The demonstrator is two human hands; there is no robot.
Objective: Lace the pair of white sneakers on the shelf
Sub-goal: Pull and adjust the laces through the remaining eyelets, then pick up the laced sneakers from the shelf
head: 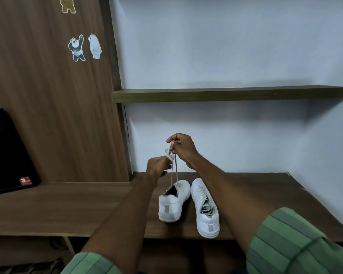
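On my screen the view is rather dim, with a soft, cool light that seems to come from above. The long dark wooden upper shelf (226,94) throws a wide, blurred shadow on the pale blue-white wall (226,46) under it. I see no strong glare. The wide lens bends the straight lines near the borders, so the brown wood-grain side panel (48,115) leans. The whole picture is a little soft, and the green striped sleeves (297,246) at the bottom edge are out of focus.
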